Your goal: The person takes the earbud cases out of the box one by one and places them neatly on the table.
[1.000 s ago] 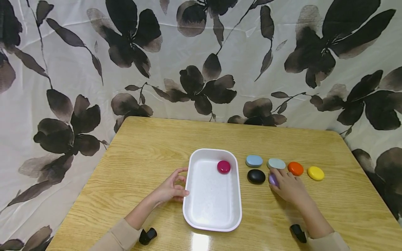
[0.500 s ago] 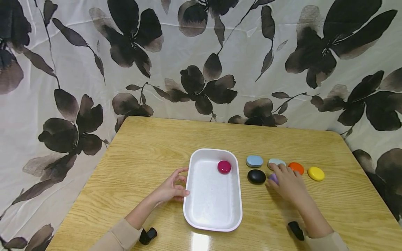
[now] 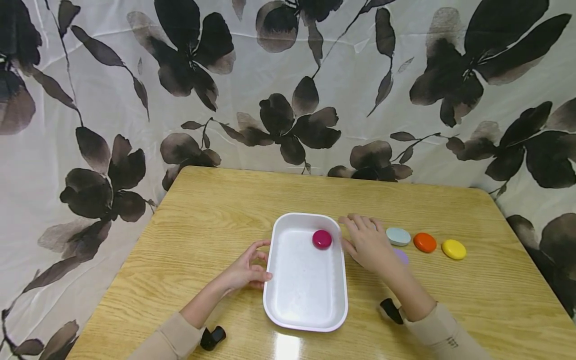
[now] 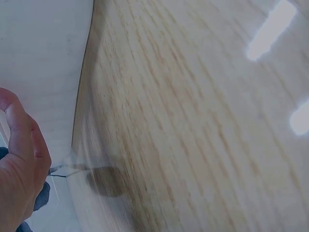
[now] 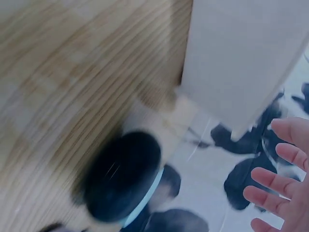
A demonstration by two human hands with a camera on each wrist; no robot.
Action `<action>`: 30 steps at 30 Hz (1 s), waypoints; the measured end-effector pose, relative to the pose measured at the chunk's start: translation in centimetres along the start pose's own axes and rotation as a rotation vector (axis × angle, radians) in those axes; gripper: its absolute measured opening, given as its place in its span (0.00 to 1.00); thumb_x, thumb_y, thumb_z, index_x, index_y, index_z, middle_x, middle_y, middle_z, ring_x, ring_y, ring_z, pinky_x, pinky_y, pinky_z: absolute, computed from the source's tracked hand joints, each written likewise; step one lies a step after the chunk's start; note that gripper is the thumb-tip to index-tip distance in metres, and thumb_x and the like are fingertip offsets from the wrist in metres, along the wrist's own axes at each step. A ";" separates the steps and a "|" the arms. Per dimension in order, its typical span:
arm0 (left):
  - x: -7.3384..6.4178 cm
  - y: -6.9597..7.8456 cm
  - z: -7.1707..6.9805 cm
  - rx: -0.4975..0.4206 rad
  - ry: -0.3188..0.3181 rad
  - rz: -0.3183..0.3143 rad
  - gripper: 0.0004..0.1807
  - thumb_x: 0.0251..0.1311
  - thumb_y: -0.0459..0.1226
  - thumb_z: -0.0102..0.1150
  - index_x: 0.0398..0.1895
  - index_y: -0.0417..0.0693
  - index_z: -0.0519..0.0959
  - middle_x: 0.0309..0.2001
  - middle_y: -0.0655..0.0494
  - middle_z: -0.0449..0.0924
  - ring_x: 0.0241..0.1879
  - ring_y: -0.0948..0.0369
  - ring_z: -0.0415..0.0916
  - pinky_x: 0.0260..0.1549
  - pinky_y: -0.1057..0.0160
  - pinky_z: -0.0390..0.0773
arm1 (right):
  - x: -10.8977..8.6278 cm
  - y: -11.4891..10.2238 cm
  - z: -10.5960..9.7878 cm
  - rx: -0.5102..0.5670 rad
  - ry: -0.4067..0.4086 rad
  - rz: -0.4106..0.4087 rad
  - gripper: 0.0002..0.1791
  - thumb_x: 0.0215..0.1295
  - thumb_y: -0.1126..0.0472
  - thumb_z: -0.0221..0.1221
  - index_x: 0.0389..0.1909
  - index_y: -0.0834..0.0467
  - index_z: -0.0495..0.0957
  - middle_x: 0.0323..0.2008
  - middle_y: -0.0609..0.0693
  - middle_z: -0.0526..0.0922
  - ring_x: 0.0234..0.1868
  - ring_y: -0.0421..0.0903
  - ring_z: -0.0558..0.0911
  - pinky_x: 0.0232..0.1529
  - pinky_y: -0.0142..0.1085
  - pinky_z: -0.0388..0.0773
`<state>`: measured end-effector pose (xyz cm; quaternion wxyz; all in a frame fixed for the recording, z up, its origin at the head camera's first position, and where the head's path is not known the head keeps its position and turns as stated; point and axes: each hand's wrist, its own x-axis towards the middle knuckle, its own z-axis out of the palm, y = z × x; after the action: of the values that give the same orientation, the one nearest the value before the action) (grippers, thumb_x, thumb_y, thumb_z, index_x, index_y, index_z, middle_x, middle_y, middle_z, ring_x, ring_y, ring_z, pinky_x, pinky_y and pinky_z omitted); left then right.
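My left hand [image 3: 245, 270] holds the left side of a white rectangular tray [image 3: 304, 327], thumb at the rim and fingers along the outer wall. Inside the tray, near its far right corner, lies a dark pink round disc [image 3: 321, 239]. Beside the tray's right rim hovers my right hand [image 3: 369, 245], its fingers spread and nothing between them in the right wrist view. Below it in that view are a glossy black oval piece [image 5: 123, 176] and a light blue edge [image 5: 145, 198] behind it; the hand mostly hides both from the head camera. A purple piece [image 3: 402, 256] peeks out past the right wrist.
Right of my right hand lie a pale grey-blue oval piece [image 3: 398, 236], an orange disc [image 3: 425, 242] and a yellow disc [image 3: 454, 249] in a row. All stand on a wooden table [image 3: 216, 210], with a floral cloth [image 3: 243, 50] hanging behind.
My right hand has left the purple piece and moved left, over the black and blue pieces to the tray's right rim. The purple piece sits slightly further right. The left hand stays put.
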<state>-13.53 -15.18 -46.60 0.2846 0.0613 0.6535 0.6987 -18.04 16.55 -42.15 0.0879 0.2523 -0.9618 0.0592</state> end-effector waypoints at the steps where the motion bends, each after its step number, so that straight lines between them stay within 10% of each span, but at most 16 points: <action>1: 0.0 0.0 0.0 -0.001 0.000 -0.001 0.45 0.51 0.27 0.63 0.68 0.52 0.49 0.50 0.42 0.59 0.32 0.61 0.76 0.29 0.63 0.80 | 0.3 -0.4 0.2 0.001 -0.004 -0.015 0.25 0.59 0.55 0.59 0.56 0.54 0.65 0.52 0.58 0.70 0.54 0.57 0.70 0.56 0.56 0.60; 15: 0.0 0.0 0.0 0.010 -0.003 0.004 0.44 0.51 0.27 0.62 0.68 0.50 0.49 0.49 0.42 0.60 0.32 0.61 0.76 0.29 0.62 0.80 | 2.7 -3.4 3.2 0.001 -0.082 -0.110 0.26 0.57 0.54 0.62 0.55 0.53 0.67 0.50 0.56 0.70 0.52 0.55 0.71 0.51 0.50 0.69; 25: 0.0 0.1 0.0 0.007 0.006 -0.004 0.44 0.51 0.27 0.63 0.68 0.51 0.49 0.49 0.43 0.60 0.32 0.61 0.76 0.29 0.61 0.80 | 3.5 -4.0 5.3 -0.061 0.054 -0.196 0.17 0.56 0.59 0.61 0.46 0.54 0.69 0.41 0.57 0.70 0.45 0.56 0.73 0.39 0.48 0.75; 30: 0.0 0.1 -0.1 0.009 0.004 -0.004 0.44 0.51 0.27 0.62 0.68 0.51 0.49 0.49 0.44 0.60 0.32 0.61 0.76 0.29 0.62 0.80 | 3.8 -4.3 5.8 -0.118 -0.012 -0.170 0.20 0.57 0.57 0.60 0.50 0.54 0.68 0.42 0.58 0.70 0.45 0.57 0.72 0.48 0.50 0.71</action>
<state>-13.62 -15.22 -46.49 0.2842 0.0600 0.6575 0.6952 -19.95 10.08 -46.76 0.1016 0.3275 -0.9394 -0.0065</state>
